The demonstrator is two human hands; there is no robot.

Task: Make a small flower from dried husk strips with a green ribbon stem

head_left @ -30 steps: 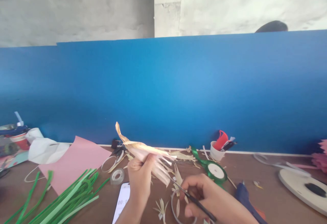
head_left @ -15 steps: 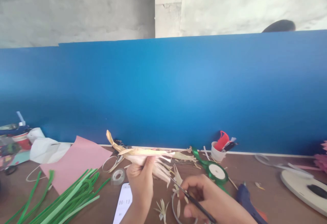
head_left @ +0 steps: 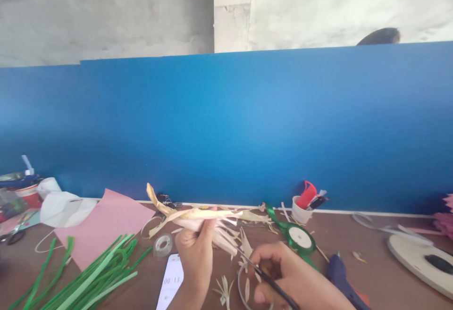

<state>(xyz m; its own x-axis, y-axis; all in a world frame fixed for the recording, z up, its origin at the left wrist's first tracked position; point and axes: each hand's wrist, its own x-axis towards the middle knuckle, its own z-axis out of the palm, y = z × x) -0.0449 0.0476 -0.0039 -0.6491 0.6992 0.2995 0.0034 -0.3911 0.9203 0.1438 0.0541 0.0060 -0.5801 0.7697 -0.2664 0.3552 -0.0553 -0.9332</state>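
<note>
My left hand (head_left: pixel 196 248) is closed round a bundle of dried corn husk (head_left: pixel 193 214), thumb on top. The husk's yellowish twisted end points up left, and its pale split strips fan out to the right. My right hand (head_left: pixel 283 272) grips a thin dark pointed tool (head_left: pixel 271 281), whose exact kind I cannot make out. The tool's tip lies close to the husk's lower right strips; whether it touches them is unclear. Below the hands are a small tuft of cut husk (head_left: pixel 224 291) and a clear ring (head_left: pixel 242 279), with more husk scraps (head_left: pixel 246 244) near the tool's tip.
A phone (head_left: pixel 170 281) and tape roll (head_left: pixel 163 245) lie by my left wrist. Green pipe cleaners (head_left: pixel 95 272) and pink paper (head_left: pixel 106 225) are left. To the right are green ribbon (head_left: pixel 300 237), a white cup (head_left: pixel 300 213) and a glue gun (head_left: pixel 341 277). A blue partition (head_left: pixel 226 130) stands behind.
The view has shifted slightly. A yellowish strip now hangs lower left of the husk bundle. Both hands keep their holds in nearly the same place.
</note>
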